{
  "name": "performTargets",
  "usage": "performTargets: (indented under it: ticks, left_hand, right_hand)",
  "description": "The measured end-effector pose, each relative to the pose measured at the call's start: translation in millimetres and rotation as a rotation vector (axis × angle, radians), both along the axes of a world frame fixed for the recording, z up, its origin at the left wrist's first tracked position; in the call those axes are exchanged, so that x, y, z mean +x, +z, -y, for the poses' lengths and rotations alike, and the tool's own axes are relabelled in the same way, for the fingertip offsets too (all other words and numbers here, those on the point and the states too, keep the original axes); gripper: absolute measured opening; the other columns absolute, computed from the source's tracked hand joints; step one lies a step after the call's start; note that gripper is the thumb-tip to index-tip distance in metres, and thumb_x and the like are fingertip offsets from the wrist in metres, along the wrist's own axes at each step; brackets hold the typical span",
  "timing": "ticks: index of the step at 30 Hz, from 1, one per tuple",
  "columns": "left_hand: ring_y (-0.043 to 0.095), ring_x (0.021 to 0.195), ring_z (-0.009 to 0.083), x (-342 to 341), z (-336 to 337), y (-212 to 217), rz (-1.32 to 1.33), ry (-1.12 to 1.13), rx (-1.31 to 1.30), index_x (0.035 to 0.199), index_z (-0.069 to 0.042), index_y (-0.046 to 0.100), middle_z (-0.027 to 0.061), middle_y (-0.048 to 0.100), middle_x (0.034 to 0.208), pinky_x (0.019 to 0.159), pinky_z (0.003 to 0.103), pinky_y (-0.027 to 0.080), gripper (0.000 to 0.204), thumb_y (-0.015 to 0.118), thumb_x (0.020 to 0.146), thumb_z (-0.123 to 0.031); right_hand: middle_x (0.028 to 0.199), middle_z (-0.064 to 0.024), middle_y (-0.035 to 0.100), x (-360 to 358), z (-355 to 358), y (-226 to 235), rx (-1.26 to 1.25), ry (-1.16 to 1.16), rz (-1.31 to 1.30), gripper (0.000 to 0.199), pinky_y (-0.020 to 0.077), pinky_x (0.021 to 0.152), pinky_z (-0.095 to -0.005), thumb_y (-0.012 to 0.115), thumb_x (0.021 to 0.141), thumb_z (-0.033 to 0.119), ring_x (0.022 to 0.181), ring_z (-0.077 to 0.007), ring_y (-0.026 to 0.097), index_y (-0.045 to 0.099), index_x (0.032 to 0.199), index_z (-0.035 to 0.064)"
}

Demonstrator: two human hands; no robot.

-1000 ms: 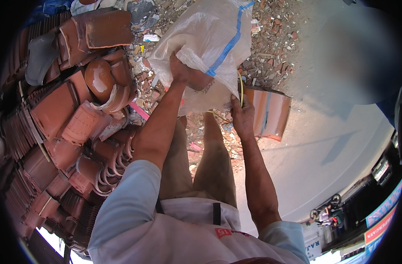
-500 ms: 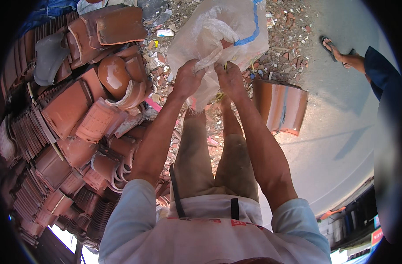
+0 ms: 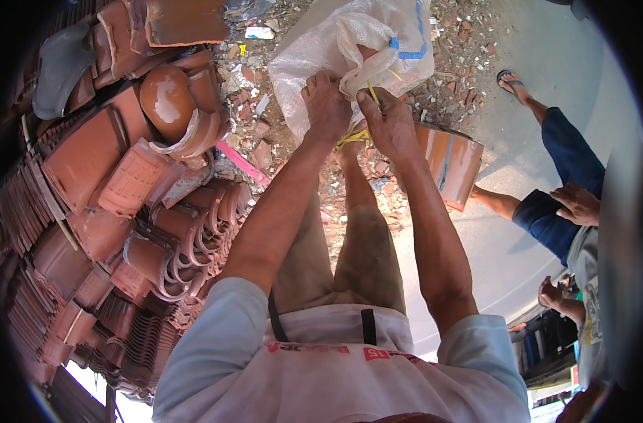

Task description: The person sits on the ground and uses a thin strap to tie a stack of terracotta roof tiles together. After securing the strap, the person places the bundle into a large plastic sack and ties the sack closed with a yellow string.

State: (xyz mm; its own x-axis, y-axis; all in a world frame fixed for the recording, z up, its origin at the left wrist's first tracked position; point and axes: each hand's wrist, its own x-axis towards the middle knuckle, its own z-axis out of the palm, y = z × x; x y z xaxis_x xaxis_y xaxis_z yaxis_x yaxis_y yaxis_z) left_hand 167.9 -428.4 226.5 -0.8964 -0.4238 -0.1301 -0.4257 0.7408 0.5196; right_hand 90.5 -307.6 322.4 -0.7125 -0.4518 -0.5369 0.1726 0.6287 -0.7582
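Sack: we record a translucent whitish sack with a blue stripe at top centre of the frame, its mouth bunched into folds that lie between and just above the two hands.
Sack contents: a small reddish-brown patch shows among the folds (we cannot tell whether it is a load or something seen past the cloth).
Left hand: we see the left hand at upper centre, back toward us, fingers bent and closed on the gathered sack; its thumb is hidden.
Right hand: the right hand sits just beside it, thumb and forefinger pinching a yellow strip at the folds.
Arms: both forearms run up from the lower frame and converge, elbows wide.
Yellow loops: more yellow strands lie just below the hands.
Tiles: we note stacked roof tiles filling the left side, and a glazed tile right of the right hand.
Ground: rubble surrounds the sack.
Bystander: another person's hand and dark blue shorts appear at right.
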Motion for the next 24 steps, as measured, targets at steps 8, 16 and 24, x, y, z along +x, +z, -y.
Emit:
performTargets:
  ticks: [8, 16, 24]
  left_hand:
    - [0.066, 0.104, 0.043, 4, 13, -53, 0.024, 0.151, 0.31, 0.11, -0.003, 0.068, 0.0228, 0.069, 0.106, 0.091, 0.051, 0.053, 0.027, 0.071, 0.087, -0.017]
    - [0.07, 0.092, 0.0473, -7, 62, -15, 0.226, -0.316, 0.22, 0.106, 0.0, 0.069, 0.0253, 0.073, 0.096, 0.081, 0.051, 0.057, 0.028, 0.075, 0.087, -0.02]
    - [0.067, 0.102, 0.0463, -6, 77, -36, 0.087, -0.379, 0.475, 0.111, 0.003, 0.069, 0.0286, 0.07, 0.106, 0.09, 0.05, 0.055, 0.03, 0.065, 0.084, -0.009]
  right_hand:
    - [0.081, -0.0032, 0.066, 61, -86, 11, -0.179, -0.842, 0.188, 0.048, 0.0379, 0.053, -0.0234, 0.053, 0.109, 0.045, 0.063, -0.0053, 0.052, 0.068, 0.119, -0.0005]
    - [0.082, -0.0008, 0.063, 60, -83, 2, -0.145, -0.805, 0.185, 0.045, 0.0369, 0.051, -0.0227, 0.055, 0.109, 0.04, 0.059, -0.0034, 0.046, 0.065, 0.126, -0.0005]
    - [0.096, -0.0067, 0.07, 45, -17, -58, -0.272, -0.547, 0.34, 0.046, 0.0483, 0.065, -0.0292, 0.061, 0.103, 0.032, 0.071, -0.0102, 0.056, 0.064, 0.131, -0.0044]
